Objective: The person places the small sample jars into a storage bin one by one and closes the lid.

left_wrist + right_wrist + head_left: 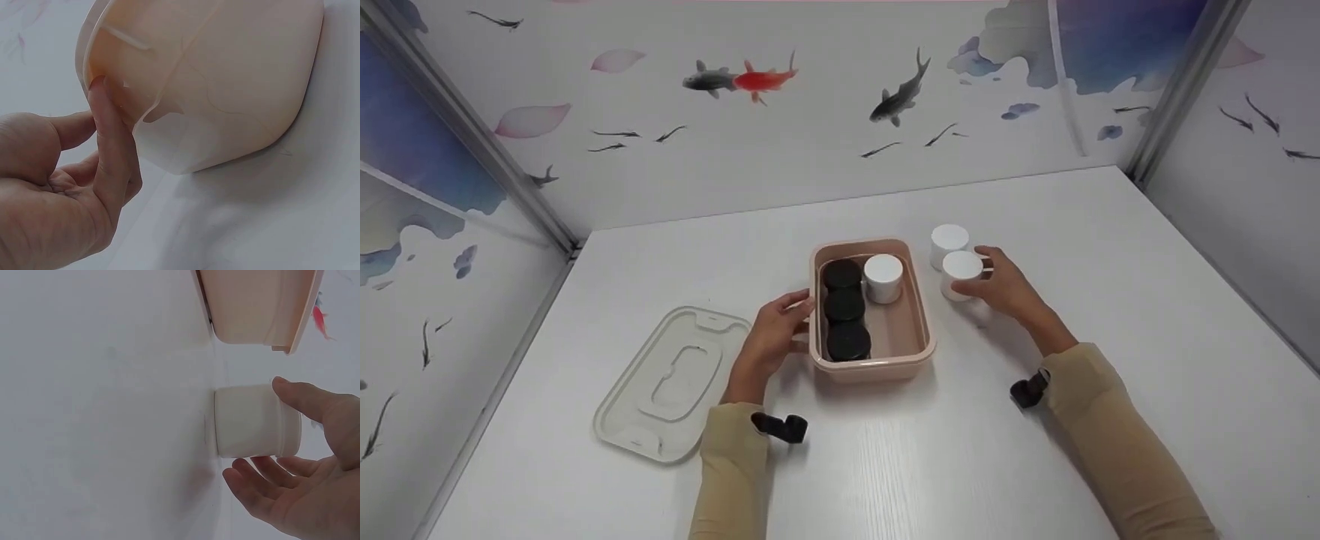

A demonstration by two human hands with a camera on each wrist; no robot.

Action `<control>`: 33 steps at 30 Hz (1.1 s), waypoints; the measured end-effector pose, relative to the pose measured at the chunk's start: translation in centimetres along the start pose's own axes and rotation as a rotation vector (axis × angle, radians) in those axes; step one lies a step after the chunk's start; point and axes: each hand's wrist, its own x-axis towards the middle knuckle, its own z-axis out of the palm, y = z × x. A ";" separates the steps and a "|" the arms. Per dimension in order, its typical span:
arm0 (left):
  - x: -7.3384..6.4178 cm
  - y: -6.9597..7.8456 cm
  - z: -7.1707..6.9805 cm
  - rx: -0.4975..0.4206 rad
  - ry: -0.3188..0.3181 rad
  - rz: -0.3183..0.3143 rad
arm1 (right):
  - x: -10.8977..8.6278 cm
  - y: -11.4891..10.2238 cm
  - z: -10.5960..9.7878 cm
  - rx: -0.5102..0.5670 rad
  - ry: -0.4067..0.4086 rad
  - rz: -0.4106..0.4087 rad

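Note:
A pink rectangular storage bin [922, 315] holds a column of several black-topped jars [844, 304] along its left side and one white lidded jar [883, 277] at its upper right. My left hand [771, 330] touches the bin's left side near the rim, its fingertips against the outer wall in the left wrist view. To the right of the bin, my right hand [1009, 285] holds a white jar [247, 421] upright, thumb on one side near the lid and fingers on the other. Its base is at the table surface. Just behind it stands another white jar [949, 241].
A pale translucent lid [619, 405] lies on the white table [870, 465], left of the bin and partly behind the left forearm. Panels [810, 150] painted with fish and petals rise along the table's back and sides.

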 end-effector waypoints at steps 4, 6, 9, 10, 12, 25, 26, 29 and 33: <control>0.0 0.1 -0.1 0.007 0.002 -0.003 | -0.1 -0.3 -0.1 0.000 0.014 -0.001; 0.0 0.1 0.0 0.004 0.003 -0.001 | -0.2 -0.5 -0.2 -0.003 0.024 -0.006; 0.0 0.0 0.0 0.001 -0.001 0.005 | -0.5 -0.7 -0.3 -0.006 0.041 -0.023; 0.0 0.0 0.0 -0.001 -0.002 0.003 | -0.6 -0.8 -0.4 -0.005 0.047 -0.033; 0.0 0.0 0.0 0.000 -0.003 0.003 | -0.8 -0.9 -0.4 0.000 0.060 -0.053; 0.1 -0.1 0.0 0.004 -0.001 0.008 | -2.5 -3.5 -0.1 -0.010 0.082 -0.143; 0.1 -0.1 0.0 0.006 0.000 0.007 | -2.7 -3.7 -0.1 -0.014 0.078 -0.146; 0.1 -0.2 0.0 0.004 -0.002 0.009 | -3.2 -4.5 0.0 -0.017 0.073 -0.158; 0.1 -0.1 0.0 -0.001 -0.002 0.011 | -3.9 -5.2 0.2 0.001 0.086 -0.172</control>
